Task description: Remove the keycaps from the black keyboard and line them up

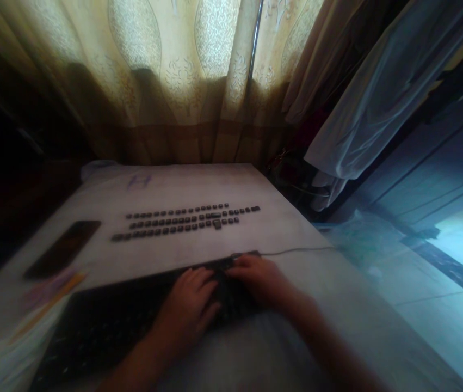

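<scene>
A black keyboard (125, 305) lies at a slant across the near part of the table, dim and blurred. My left hand (190, 299) rests on its right half, thumb apart from the other fingers, with nothing visible in it. At the keyboard's far right end, my right hand (258, 277) has its fingers drawn together and bent down onto the keys; whatever is at the fingertips is too dark to make out. Beyond the keyboard, several loose keycaps (180, 220) are laid out in three long rows. A larger keycap (217, 224) sits toward their right side.
A dark phone (63, 249) lies left on the white-covered table (186, 185). Nearer is an orange strip (47, 307) beside pale, blurred material. A thin cable (296, 251) runs right from the keyboard. Curtains (178, 98) hang behind; hanging cloth (374, 98) is at the right.
</scene>
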Available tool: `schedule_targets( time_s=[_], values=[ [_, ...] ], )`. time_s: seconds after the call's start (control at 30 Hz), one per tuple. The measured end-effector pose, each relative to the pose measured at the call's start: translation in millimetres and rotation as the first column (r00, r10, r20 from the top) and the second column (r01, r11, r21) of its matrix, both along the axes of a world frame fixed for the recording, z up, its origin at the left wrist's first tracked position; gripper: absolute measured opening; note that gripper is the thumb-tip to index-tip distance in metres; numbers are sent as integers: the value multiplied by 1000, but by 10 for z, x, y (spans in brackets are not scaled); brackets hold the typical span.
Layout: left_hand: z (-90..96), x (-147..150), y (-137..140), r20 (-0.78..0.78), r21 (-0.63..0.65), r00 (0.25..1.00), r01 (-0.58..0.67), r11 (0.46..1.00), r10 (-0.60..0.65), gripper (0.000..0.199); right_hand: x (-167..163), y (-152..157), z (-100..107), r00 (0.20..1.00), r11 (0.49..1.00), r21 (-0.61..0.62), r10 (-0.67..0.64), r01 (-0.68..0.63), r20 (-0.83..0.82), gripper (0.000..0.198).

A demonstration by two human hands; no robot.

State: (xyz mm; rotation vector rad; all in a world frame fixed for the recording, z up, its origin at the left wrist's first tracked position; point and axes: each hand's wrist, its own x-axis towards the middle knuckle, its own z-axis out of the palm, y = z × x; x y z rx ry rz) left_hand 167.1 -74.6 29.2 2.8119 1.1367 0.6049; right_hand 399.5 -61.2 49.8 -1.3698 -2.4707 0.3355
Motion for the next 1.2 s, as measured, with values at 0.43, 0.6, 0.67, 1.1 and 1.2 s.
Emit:
schedule_targets(
  time_s=[0.43, 0.6, 0.67, 1.1, 1.2],
  values=[
    [-118, 43, -166, -120, 42, 993, 10, 999, -5, 63, -334, 69, 226, 819, 909, 128, 288, -397, 496, 18],
    [-64, 49, -158, -157, 40, 987, 28, 999, -21, 64, -215, 136, 208, 830, 892, 133, 334, -431, 447, 17],
    [-46, 49, -158, -151, 31, 988, 29, 999, -24, 62, -121, 140, 188, 904, 920, 167, 290, -354, 314, 16],
    [-64, 8, -143, -220, 142, 975, 52, 989, -19, 64, 70, 162, -190, 492, 869, -422, -495, 260, -716, 24],
    [-115, 4, -143, -225, 156, 974, 53, 986, -17, 64, 99, 152, -224, 526, 879, -424, -471, 217, -708, 21]
  ],
)
